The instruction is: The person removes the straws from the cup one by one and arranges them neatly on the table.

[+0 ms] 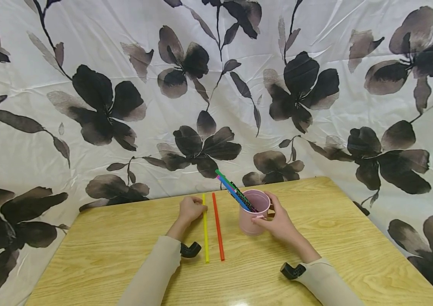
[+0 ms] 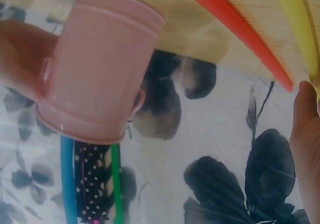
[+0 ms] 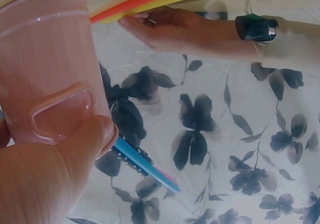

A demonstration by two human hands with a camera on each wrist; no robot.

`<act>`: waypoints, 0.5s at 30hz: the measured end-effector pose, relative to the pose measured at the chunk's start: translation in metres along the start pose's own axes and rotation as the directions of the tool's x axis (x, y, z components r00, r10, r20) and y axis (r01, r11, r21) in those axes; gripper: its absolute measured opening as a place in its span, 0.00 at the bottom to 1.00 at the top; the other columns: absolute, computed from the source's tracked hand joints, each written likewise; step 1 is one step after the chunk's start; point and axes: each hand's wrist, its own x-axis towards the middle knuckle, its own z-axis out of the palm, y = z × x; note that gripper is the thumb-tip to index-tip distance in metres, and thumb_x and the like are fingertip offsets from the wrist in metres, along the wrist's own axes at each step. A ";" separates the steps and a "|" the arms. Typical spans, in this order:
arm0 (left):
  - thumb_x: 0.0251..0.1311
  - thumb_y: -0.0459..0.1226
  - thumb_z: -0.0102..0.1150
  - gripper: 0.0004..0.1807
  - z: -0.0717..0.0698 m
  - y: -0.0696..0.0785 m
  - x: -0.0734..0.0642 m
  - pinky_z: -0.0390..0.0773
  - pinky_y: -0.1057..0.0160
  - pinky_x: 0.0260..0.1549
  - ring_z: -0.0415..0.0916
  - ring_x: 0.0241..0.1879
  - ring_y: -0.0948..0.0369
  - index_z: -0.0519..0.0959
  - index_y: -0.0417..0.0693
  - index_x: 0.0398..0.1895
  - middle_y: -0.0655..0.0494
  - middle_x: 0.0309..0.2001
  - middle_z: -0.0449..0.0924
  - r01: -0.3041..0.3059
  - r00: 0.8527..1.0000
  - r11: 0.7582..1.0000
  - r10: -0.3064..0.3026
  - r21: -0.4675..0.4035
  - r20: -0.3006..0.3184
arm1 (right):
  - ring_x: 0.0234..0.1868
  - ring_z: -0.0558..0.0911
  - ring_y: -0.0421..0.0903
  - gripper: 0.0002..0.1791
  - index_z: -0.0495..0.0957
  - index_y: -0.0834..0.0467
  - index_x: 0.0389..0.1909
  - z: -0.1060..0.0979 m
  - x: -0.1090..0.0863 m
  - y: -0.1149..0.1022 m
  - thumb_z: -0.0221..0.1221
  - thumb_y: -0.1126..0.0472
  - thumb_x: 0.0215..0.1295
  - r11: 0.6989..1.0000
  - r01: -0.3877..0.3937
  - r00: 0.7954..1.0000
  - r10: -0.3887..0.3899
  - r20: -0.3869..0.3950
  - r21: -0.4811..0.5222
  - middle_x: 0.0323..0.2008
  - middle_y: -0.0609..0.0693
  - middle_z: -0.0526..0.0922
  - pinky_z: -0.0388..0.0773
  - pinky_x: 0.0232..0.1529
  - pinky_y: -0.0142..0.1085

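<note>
In the head view my left hand [image 1: 191,209] is at the far end of a yellow straw [image 1: 206,238], with thumb and fingers about it in a pinch. That straw lies lengthwise on the table beside a red straw [image 1: 218,229]. My right hand [image 1: 280,223] grips a pink cup [image 1: 250,223], its thumb near the rim by a small handle [image 3: 62,111] in the right wrist view. The cup tilts leftward. Blue [image 2: 69,184], green [image 2: 118,184] and black patterned straws [image 2: 92,179] stick out of its mouth, with a bit of pink among them. The cup hides their lower ends.
The light wooden table [image 1: 124,242] carries all of this. Behind its far edge hangs a white cloth [image 1: 239,106] printed with dark flowers. A black wrist device [image 1: 190,250] sits at the left sleeve, and another wrist device [image 1: 292,271] at the right.
</note>
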 end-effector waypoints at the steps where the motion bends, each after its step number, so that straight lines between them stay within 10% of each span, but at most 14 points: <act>1: 0.39 0.34 0.66 0.18 -0.001 0.000 -0.001 0.76 0.65 0.14 0.75 0.12 0.60 0.78 0.38 0.37 0.51 0.25 0.80 -0.004 1.000 1.000 0.004 -0.005 0.001 | 0.46 0.71 0.58 0.46 0.51 0.57 0.64 0.000 0.000 0.002 0.67 0.59 0.46 1.000 0.011 1.000 -0.011 0.001 0.000 0.52 0.61 0.65 0.74 0.39 0.44; 15: 0.47 0.36 0.60 0.10 -0.013 0.013 -0.012 0.74 0.66 0.18 0.73 0.22 0.62 0.81 0.42 0.34 0.53 0.27 0.78 -0.121 0.987 0.992 0.116 -0.041 -0.107 | 0.46 0.70 0.61 0.46 0.49 0.58 0.64 -0.001 -0.002 -0.007 0.66 0.61 0.48 1.000 -0.004 1.000 0.004 0.013 -0.019 0.52 0.64 0.64 0.73 0.41 0.45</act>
